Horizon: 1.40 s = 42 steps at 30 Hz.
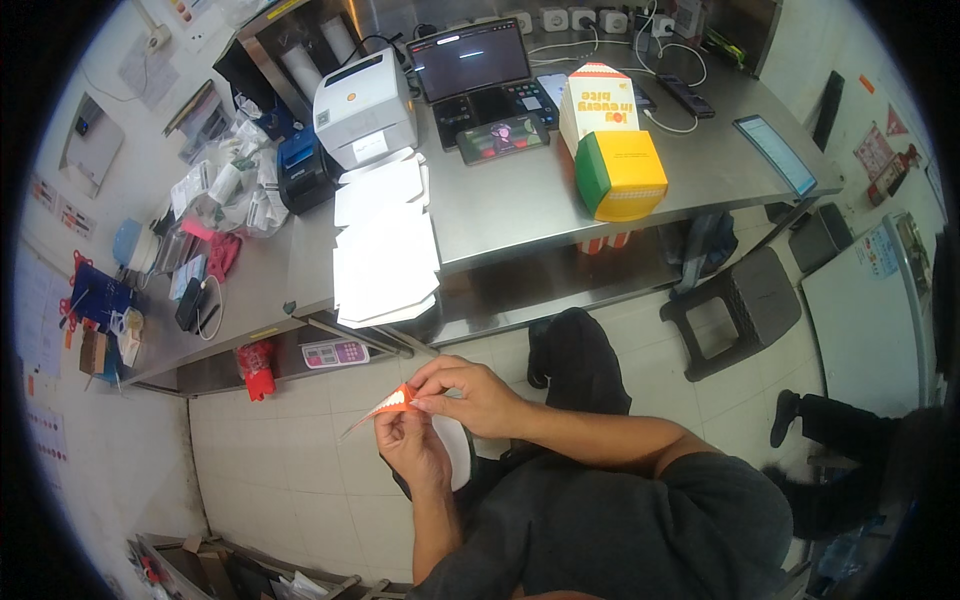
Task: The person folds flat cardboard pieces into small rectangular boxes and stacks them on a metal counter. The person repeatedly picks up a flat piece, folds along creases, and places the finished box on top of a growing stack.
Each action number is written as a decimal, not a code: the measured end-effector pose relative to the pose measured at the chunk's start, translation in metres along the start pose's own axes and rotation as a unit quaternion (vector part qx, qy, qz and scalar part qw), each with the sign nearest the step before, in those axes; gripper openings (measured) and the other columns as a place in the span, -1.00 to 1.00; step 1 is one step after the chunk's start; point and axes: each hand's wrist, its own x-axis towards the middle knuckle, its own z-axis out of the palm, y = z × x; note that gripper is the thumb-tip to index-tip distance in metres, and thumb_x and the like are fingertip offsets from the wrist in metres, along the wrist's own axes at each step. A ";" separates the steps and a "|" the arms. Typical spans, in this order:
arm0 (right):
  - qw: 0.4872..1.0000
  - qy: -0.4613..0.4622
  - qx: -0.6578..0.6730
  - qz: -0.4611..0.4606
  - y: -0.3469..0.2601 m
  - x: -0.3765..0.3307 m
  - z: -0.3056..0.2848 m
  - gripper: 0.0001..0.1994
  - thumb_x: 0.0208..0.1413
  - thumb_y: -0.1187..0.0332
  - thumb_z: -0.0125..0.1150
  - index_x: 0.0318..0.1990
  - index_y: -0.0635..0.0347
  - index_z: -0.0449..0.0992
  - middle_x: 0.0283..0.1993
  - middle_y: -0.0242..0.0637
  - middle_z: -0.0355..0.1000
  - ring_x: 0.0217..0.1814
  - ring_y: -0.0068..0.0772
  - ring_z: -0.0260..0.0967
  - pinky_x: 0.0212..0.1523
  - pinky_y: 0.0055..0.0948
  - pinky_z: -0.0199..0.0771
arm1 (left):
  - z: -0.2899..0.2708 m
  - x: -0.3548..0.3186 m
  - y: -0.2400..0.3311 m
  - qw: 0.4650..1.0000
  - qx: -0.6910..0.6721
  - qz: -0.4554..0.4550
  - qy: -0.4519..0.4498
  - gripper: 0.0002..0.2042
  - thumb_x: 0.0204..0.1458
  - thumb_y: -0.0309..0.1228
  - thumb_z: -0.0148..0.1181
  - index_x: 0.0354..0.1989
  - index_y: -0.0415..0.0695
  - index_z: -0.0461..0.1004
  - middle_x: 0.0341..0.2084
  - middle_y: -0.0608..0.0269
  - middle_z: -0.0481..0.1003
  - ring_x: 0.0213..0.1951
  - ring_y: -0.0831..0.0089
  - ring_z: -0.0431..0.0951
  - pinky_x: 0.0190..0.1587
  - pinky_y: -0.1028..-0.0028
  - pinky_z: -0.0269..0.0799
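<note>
Just below the centre of the frame, a small, thin orange-and-white printed card piece (398,400) is held between both hands. Its lower edge is grasped by the fingertips of the left hand (415,455), while its upper right edge is pinched between the thumb and fingers of the right hand (475,400). A fold seems to be in hand, though the crease itself is too small to be made out. It would best be worked with the card steadied from below—the edges lined up first, then pressed evenly from one end, without the print being bent. Farther off, at upper centre, a stack of flat white card blanks (385,255) is laid on the brushed-steel table (490,225); at upper right, a yellow-and-green folded carton (622,178) is seen.
</note>
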 end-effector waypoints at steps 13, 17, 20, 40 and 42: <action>1.000 0.013 -0.005 -0.025 -0.005 0.000 0.003 -0.90 0.24 0.44 0.37 -0.17 0.27 0.66 0.06 -0.22 0.53 0.04 -0.33 0.51 0.04 -0.33 0.54 | 0.008 -0.003 0.005 0.998 -0.037 -0.032 -0.026 -0.75 0.36 -0.43 0.25 0.15 -0.18 0.46 0.10 0.13 0.58 0.16 0.35 0.56 0.19 0.26 0.53; 1.000 0.019 -0.001 0.011 -0.003 -0.001 0.002 -0.90 0.23 0.46 0.36 -0.18 0.30 0.66 0.06 -0.21 0.52 -0.02 -0.31 0.54 -0.01 -0.35 0.57 | 0.009 -0.004 0.005 0.999 -0.011 -0.042 -0.017 -0.73 0.38 -0.42 0.21 0.18 -0.15 0.40 0.14 0.10 0.54 0.14 0.30 0.58 0.21 0.23 0.53; 0.999 0.015 -0.029 -0.033 0.001 -0.001 0.002 -0.90 0.22 0.47 0.35 -0.17 0.31 0.65 0.06 -0.21 0.52 -0.04 -0.31 0.54 -0.05 -0.36 0.58 | 0.007 -0.006 0.007 0.997 -0.054 -0.062 -0.001 -0.76 0.37 -0.48 0.19 0.15 -0.19 0.42 0.14 0.07 0.55 0.16 0.29 0.57 0.22 0.23 0.54; 0.999 -0.039 0.021 0.020 -0.003 -0.009 -0.010 -0.70 0.25 0.53 0.29 0.11 0.23 0.46 0.02 -0.22 0.54 0.03 -0.38 0.54 0.00 -0.37 0.60 | 0.001 -0.030 0.017 0.984 0.178 0.027 0.011 -0.83 0.29 -0.66 0.19 0.01 -0.25 0.47 -0.04 0.07 0.58 -0.07 0.36 0.58 0.06 0.30 0.55; 0.985 -0.036 0.139 0.092 -0.008 -0.005 -0.019 -0.71 0.32 0.51 0.26 0.15 0.26 0.45 0.02 -0.20 0.56 0.06 -0.40 0.55 0.02 -0.36 0.60 | 0.002 -0.030 0.025 0.946 0.305 0.108 -0.018 -0.85 0.26 -0.68 0.20 -0.04 -0.26 0.51 -0.08 0.07 0.60 -0.05 0.27 0.60 0.07 0.23 0.55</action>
